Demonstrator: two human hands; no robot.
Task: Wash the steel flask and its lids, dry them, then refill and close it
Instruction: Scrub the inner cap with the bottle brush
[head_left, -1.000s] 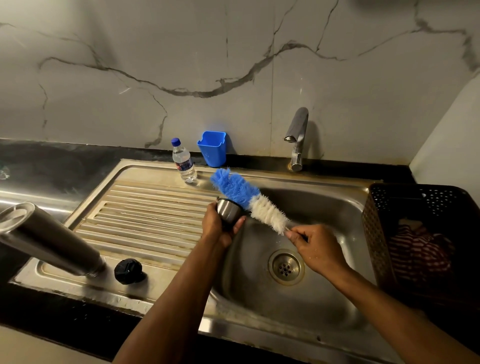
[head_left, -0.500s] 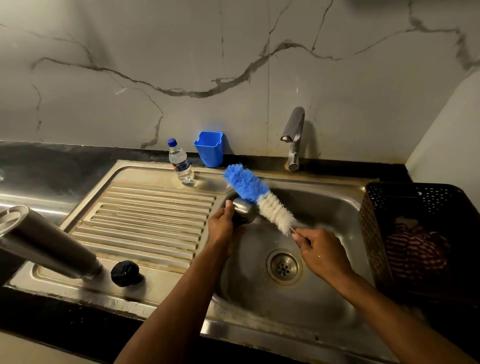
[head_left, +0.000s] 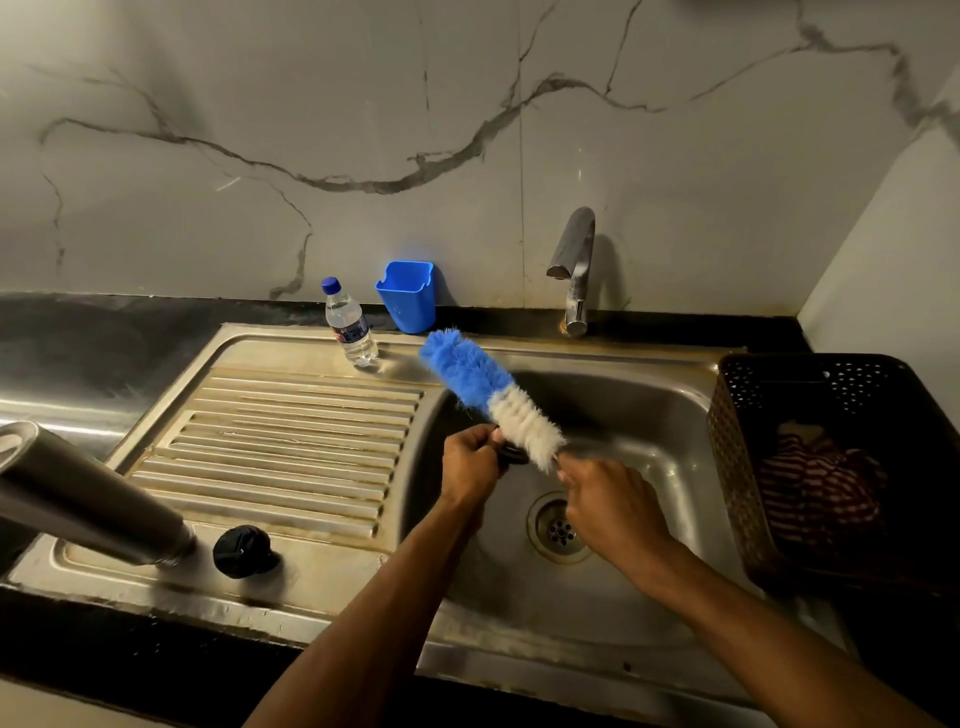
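Note:
Over the sink basin (head_left: 649, 467) my left hand (head_left: 470, 465) grips the flask's steel cup lid (head_left: 511, 454), mostly hidden by my fingers and the brush. My right hand (head_left: 608, 501) holds the handle of a blue and white bottle brush (head_left: 491, 397), whose white bristles lie against the lid. The tall steel flask (head_left: 78, 493) stands open at the drainboard's front left corner. Its black inner lid (head_left: 241, 551) lies just to the right of the flask.
A small water bottle (head_left: 350, 327) and a blue cup holder (head_left: 408, 293) stand at the sink's back rim. The tap (head_left: 574, 270) is off. A dark basket (head_left: 831, 467) with a striped cloth (head_left: 815, 483) sits at the right. The ribbed drainboard (head_left: 285, 441) is bare.
Both hands moved lower and rightward over the basin. The lid turned in my left hand, so its steel side no longer shows. The brush slid along it.

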